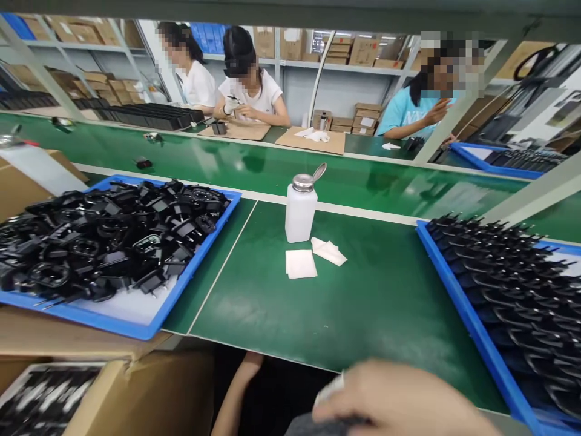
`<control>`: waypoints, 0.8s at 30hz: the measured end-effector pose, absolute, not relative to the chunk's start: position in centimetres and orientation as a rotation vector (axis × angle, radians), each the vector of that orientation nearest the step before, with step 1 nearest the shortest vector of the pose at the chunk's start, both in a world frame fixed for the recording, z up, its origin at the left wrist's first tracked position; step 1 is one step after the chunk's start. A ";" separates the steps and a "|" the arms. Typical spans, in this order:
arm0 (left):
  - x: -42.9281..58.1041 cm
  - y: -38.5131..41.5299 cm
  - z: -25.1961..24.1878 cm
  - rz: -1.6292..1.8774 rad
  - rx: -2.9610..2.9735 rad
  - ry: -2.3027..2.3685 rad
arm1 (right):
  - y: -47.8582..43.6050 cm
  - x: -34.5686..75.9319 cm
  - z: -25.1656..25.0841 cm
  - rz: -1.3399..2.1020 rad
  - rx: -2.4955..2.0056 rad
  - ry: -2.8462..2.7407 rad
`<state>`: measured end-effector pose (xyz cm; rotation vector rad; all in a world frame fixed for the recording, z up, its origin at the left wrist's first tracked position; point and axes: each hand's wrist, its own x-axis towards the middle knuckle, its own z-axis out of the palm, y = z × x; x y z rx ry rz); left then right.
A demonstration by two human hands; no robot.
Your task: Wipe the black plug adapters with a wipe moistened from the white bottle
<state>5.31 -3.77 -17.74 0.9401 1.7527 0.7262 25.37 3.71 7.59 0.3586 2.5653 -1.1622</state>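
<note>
My right hand (376,390) is smeared by motion at the bottom of the view, over the near edge of the green table. Its fingers look curled, and a small white thing (331,389) shows at them, too blurred to name. My left hand (253,358) reaches under the table's front edge, so its fingers are hidden. Further back stands a white dispenser bottle (300,213) with its metal lid flipped up. In front of it lie a folded white wipe (301,264) and a second, crumpled wipe (329,251).
At left, a blue tray (136,330) holds a heap of black plug adapters (122,236). Another blue tray (458,290), at right, holds rows of black plug housings (512,284). An open carton (158,393) sits lower left. Several co-workers sit beyond the green conveyor (218,160).
</note>
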 end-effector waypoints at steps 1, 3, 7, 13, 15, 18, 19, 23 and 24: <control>5.1 -4.2 -17.2 0.694 0.946 1.738 | 5.4 24.5 8.8 -1.082 0.498 2.647; 4.7 -5.0 -15.5 0.636 0.986 1.668 | 9.4 22.9 9.9 -0.792 0.993 2.766; 4.3 -6.1 -10.6 0.555 1.108 1.417 | 17.0 20.4 8.3 -0.499 1.567 2.604; 2.8 -7.1 -2.6 0.632 1.357 1.006 | 21.0 19.5 6.4 -0.589 1.251 2.537; 2.2 -6.5 0.1 0.722 1.444 0.926 | 21.6 19.8 7.1 -0.605 1.153 2.563; 2.3 -3.8 3.7 0.825 1.486 1.240 | 22.8 20.1 8.1 -0.554 1.142 2.505; 2.6 -2.4 4.6 0.817 1.505 1.468 | 23.2 20.1 8.3 -0.506 1.167 2.465; 3.8 4.2 5.8 0.516 1.654 2.125 | 23.4 19.3 9.5 -0.271 1.261 2.434; 4.0 5.7 5.7 0.440 1.674 2.154 | 23.1 19.1 10.0 -0.245 1.250 2.472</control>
